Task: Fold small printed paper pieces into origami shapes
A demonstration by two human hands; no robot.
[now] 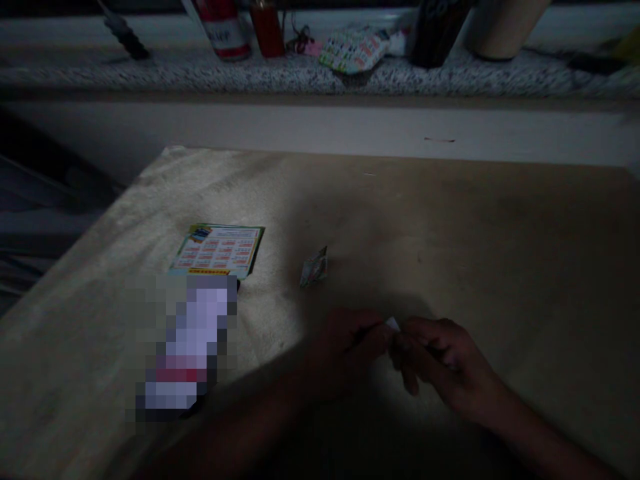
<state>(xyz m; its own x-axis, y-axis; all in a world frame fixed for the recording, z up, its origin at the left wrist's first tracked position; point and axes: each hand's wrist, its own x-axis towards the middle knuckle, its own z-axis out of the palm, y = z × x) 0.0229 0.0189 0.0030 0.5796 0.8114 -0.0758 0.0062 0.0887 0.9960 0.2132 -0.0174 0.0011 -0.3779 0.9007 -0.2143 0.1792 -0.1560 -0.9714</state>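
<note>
Both hands meet low on the table, right of centre, pinching a small whitish piece of paper (393, 325) between their fingertips. My left hand (353, 343) is closed on its left side, its fingers dim in shadow. From the right, my right hand (440, 357) grips it with thumb and fingers. Most of the paper is hidden by the fingers. Just beyond the hands lies a small folded paper piece (314, 268) with printed patches and a pointed tip. Farther left is a stack of printed calendar cards (217, 250) with green edges.
A blurred-out oblong object with a bright face (190, 340) lies left of my forearm on the cloth-covered table (115, 267). Behind the table, a speckled stone sill (280, 80) bears a red-and-white can (225, 33), a red container (267, 30), a crumpled printed wrapper (353, 50) and a dark cup (437, 33).
</note>
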